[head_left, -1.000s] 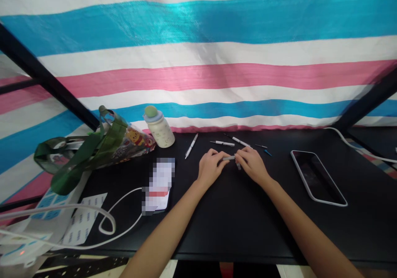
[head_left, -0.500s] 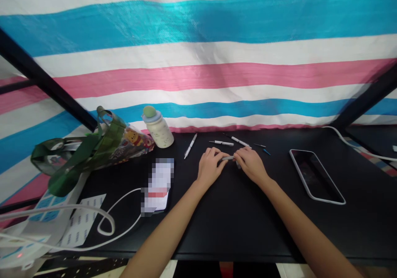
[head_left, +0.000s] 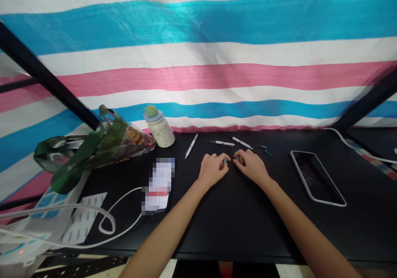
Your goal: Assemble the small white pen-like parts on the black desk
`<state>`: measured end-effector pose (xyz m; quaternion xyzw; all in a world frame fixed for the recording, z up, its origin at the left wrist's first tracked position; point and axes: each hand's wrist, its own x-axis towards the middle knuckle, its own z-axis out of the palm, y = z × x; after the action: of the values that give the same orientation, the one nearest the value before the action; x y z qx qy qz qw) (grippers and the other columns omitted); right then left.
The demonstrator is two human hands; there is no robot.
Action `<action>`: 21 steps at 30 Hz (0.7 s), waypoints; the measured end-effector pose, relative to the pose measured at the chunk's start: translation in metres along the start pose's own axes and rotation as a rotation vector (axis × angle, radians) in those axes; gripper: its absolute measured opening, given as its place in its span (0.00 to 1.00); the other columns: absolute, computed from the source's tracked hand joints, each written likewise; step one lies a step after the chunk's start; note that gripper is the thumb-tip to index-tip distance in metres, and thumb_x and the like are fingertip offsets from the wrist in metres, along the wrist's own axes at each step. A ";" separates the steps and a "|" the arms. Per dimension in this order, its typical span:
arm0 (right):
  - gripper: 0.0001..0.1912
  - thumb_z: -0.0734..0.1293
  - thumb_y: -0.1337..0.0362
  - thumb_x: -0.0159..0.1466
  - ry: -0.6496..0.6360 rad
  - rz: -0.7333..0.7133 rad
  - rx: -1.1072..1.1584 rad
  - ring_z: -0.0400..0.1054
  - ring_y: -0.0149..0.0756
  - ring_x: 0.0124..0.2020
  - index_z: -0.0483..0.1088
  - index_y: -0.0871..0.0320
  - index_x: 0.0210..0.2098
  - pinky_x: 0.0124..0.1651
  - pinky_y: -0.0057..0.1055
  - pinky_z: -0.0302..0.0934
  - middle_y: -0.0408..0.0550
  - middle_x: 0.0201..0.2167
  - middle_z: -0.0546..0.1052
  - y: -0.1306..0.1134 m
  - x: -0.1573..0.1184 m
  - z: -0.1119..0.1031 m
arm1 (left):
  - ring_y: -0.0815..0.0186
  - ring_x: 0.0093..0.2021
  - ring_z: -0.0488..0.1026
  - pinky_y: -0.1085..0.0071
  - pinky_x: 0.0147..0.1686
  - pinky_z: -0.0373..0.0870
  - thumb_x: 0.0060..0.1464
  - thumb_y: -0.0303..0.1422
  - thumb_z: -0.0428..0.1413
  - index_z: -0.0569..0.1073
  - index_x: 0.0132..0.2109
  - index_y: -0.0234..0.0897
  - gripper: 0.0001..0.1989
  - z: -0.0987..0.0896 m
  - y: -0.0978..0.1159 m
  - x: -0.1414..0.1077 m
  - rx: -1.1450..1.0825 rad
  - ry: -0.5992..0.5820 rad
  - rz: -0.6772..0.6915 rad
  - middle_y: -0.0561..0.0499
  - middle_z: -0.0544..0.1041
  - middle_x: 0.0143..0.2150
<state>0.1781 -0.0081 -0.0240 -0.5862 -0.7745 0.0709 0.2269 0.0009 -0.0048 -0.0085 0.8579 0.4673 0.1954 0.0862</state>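
My left hand (head_left: 213, 168) rests on the black table with its fingers curled round a small grey pen part (head_left: 225, 162), mostly hidden in its grip. A narrow gap to the right, my right hand (head_left: 250, 166) is closed with thumb and fingertips together; what it holds is hidden. Beyond the hands lie a white pen (head_left: 191, 146), a white pen piece with a thin tip (head_left: 223, 143) and another white pen piece (head_left: 242, 142). A thin refill-like piece (head_left: 261, 146) and a small blue piece (head_left: 268, 153) are to the right of them.
A phone with a dark screen (head_left: 318, 178) lies at the right. On the left are a lit phone (head_left: 160, 183), a white cable (head_left: 124, 195), a cream bottle (head_left: 161, 132) and a green bag (head_left: 108, 146). A striped sheet (head_left: 217, 79) hangs behind the table.
My hands have come apart slightly. The grey part that spanned between them is now in my left hand's curled fingers, and my right fingers have drawn in.
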 end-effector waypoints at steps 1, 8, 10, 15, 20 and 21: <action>0.06 0.61 0.61 0.59 -0.011 0.000 -0.009 0.63 0.36 0.31 0.66 0.55 0.35 0.29 0.28 0.50 0.42 0.20 0.67 0.000 0.000 0.000 | 0.67 0.32 0.66 0.69 0.35 0.53 0.53 0.30 0.49 0.69 0.41 0.44 0.09 0.000 0.000 0.000 0.000 -0.008 0.003 0.58 0.68 0.22; 0.09 0.60 0.65 0.58 -0.027 0.004 -0.033 0.63 0.35 0.29 0.67 0.55 0.38 0.31 0.28 0.50 0.42 0.19 0.66 -0.001 0.000 0.000 | 0.68 0.30 0.67 0.69 0.35 0.54 0.56 0.29 0.46 0.68 0.42 0.43 0.09 0.003 -0.003 0.000 -0.018 -0.031 0.015 0.58 0.69 0.23; 0.11 0.59 0.66 0.59 -0.014 0.011 -0.025 0.63 0.35 0.28 0.68 0.55 0.40 0.31 0.29 0.50 0.42 0.20 0.67 -0.001 0.000 0.000 | 0.68 0.31 0.68 0.69 0.35 0.54 0.57 0.28 0.45 0.68 0.44 0.43 0.11 0.003 -0.004 0.000 -0.028 -0.033 0.023 0.58 0.70 0.25; 0.17 0.56 0.66 0.59 0.009 0.036 0.160 0.64 0.34 0.28 0.64 0.55 0.48 0.32 0.28 0.54 0.42 0.22 0.69 0.002 0.001 0.002 | 0.68 0.31 0.69 0.70 0.36 0.56 0.58 0.28 0.43 0.67 0.48 0.44 0.14 0.004 -0.004 0.000 -0.031 -0.018 0.009 0.57 0.71 0.27; 0.16 0.57 0.64 0.60 0.005 0.020 0.478 0.65 0.32 0.26 0.60 0.56 0.48 0.34 0.29 0.58 0.40 0.22 0.69 0.003 0.002 0.003 | 0.66 0.35 0.68 0.70 0.37 0.56 0.59 0.31 0.44 0.67 0.47 0.45 0.12 -0.001 -0.003 0.001 -0.070 0.063 -0.032 0.56 0.72 0.28; 0.16 0.58 0.63 0.59 0.022 0.014 0.532 0.66 0.32 0.26 0.59 0.57 0.47 0.35 0.29 0.59 0.40 0.22 0.69 0.002 0.003 0.003 | 0.66 0.36 0.67 0.69 0.37 0.56 0.59 0.32 0.45 0.67 0.47 0.44 0.11 -0.002 -0.002 0.000 -0.090 0.078 -0.031 0.56 0.72 0.28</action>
<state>0.1782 -0.0047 -0.0265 -0.5121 -0.7220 0.2672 0.3808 -0.0012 -0.0035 -0.0072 0.8374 0.4745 0.2482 0.1093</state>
